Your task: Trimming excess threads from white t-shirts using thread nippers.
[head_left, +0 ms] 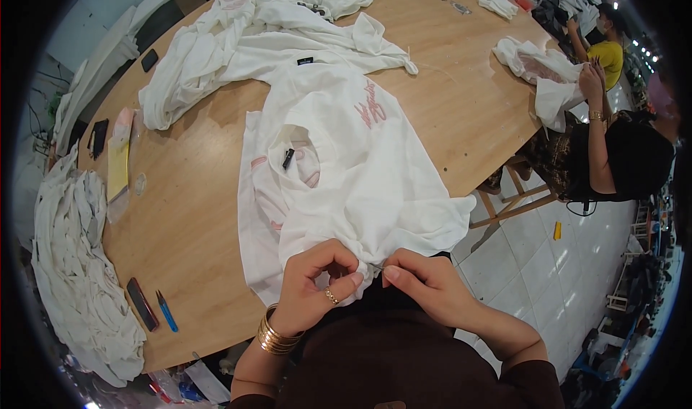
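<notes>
A white shirt with pink lettering lies across the table edge and onto my lap. My left hand is closed, pinching a gathered bit of the shirt's cloth between thumb and fingers; gold bangles and a ring are on this arm and hand. Just to the right, my right hand pinches a thin, dark, needle-like thing whose tip points at the pinched cloth. Whether the tip enters the cloth is too small to tell. A second white garment with pink marks shows through the shirt's neck opening.
More white garments are heaped at the table's far side. A long white cloth pile lines the left edge. Blue thread snips, a dark red-edged case and a phone lie leftward. A co-worker handles white cloth at right.
</notes>
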Demonstrator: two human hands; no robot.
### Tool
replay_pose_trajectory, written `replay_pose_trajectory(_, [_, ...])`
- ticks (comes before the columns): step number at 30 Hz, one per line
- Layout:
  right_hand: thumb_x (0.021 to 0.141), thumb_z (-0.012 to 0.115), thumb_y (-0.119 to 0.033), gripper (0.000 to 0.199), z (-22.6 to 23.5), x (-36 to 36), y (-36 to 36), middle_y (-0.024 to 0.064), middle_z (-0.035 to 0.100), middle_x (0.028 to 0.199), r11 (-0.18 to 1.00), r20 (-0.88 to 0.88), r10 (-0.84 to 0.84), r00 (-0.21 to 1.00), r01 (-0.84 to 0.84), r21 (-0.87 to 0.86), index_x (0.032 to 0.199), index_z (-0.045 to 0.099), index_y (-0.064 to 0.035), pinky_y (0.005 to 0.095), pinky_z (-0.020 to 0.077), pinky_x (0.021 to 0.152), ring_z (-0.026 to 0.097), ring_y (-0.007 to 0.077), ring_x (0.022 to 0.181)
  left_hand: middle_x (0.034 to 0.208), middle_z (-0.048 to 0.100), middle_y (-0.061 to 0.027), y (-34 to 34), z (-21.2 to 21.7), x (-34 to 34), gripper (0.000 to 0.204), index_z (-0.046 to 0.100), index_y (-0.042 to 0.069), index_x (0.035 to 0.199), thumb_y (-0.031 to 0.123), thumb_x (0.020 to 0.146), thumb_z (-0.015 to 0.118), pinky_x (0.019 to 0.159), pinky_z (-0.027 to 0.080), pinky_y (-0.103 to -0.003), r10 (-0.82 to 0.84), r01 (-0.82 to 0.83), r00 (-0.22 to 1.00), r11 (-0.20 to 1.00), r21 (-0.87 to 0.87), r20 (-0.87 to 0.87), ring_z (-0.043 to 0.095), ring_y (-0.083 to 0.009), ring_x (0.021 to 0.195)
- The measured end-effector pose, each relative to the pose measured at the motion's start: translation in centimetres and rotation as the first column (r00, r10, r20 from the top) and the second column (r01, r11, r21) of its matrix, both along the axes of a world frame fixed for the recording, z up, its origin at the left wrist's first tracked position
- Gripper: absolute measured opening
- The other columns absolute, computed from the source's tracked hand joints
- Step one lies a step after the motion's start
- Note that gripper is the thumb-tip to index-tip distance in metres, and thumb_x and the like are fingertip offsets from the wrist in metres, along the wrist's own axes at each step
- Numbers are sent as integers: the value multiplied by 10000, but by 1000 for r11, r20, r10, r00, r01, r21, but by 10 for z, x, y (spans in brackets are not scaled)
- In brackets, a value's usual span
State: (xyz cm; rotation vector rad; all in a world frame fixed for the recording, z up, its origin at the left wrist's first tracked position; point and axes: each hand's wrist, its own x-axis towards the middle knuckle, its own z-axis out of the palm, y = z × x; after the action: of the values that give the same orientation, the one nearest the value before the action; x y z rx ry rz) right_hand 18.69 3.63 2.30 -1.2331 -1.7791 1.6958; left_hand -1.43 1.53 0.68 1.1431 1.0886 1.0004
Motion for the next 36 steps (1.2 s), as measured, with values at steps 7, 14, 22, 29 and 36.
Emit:
replay_pose_trajectory(7, [924,446,-301,266,7,1,3,99,519,634,998,70,61,996,-63,16,904,534,-51,302,393,547,496,205,550,703,536,2,-1,2,1,80,564,8,780,30,746,633,549,379,-189,6,-5,1000,999,52,-31,462,-51,597])
replay_pose_trajectory(14, [921,457,-297,261,4,-2,-1,93,533,643,999,25,6,1000,-7,37,915,535,-48,298,403,550,508,211,553,708,543,1,0,1,3,74,570,13,779,35,752,635,544,381,-189,0,4,998,998,70,-61,464,-53,593])
replay_pose_trajectory(22, [902,499,-277,224,9,-4,-2,81,547,597,972,127,-41,991,10,234,901,554,-60,304,405,494,530,219,502,703,545,-3,0,3,3,77,569,21,774,42,746,638,548,382,-193,5,7,993,995,101,-116,467,-59,595])
replay_pose_trajectory(29, [911,480,-266,220,15,0,1,94,517,574,987,167,33,985,-58,148,883,542,-57,318,402,496,528,242,507,699,538,-1,-1,2,3,82,568,20,778,40,740,638,556,382,-200,38,-35,997,998,49,-71,466,-66,594])
replay_pose_trajectory(36, [929,440,-280,254,13,-2,1,117,525,625,996,112,31,993,-41,84,912,529,-42,328,406,538,530,256,554,701,542,-3,-1,0,4,84,571,16,780,37,740,641,541,381,-195,20,-15,997,997,70,-79,462,-60,582])
